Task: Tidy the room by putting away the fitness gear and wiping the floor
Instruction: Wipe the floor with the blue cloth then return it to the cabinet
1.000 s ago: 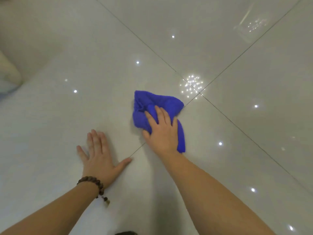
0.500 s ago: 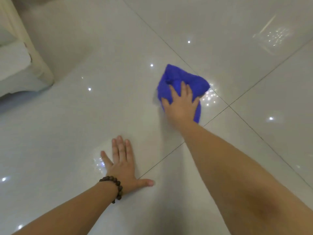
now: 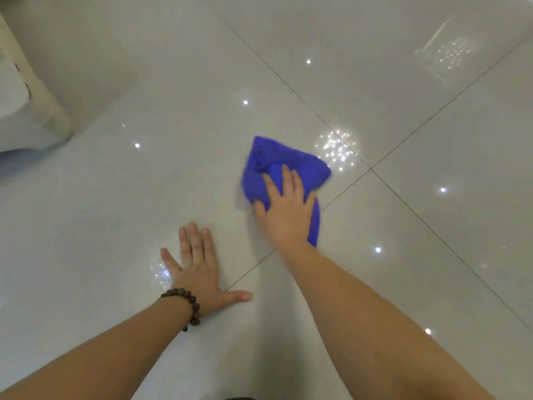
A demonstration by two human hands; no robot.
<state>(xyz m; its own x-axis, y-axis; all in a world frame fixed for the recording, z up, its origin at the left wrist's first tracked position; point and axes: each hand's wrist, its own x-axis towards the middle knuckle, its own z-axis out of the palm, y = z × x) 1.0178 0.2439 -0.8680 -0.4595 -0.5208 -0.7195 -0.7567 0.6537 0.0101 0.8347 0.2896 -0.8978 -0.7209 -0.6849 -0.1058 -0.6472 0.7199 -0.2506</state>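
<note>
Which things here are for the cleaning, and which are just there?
For the job:
- cloth, blue, flat on the floor
- right hand, pressing on the cloth
- floor, shiny tiles
- left hand, flat on the floor, propping

Just there:
- bracelet, beads on the left wrist
- furniture, pale, at the far left
</note>
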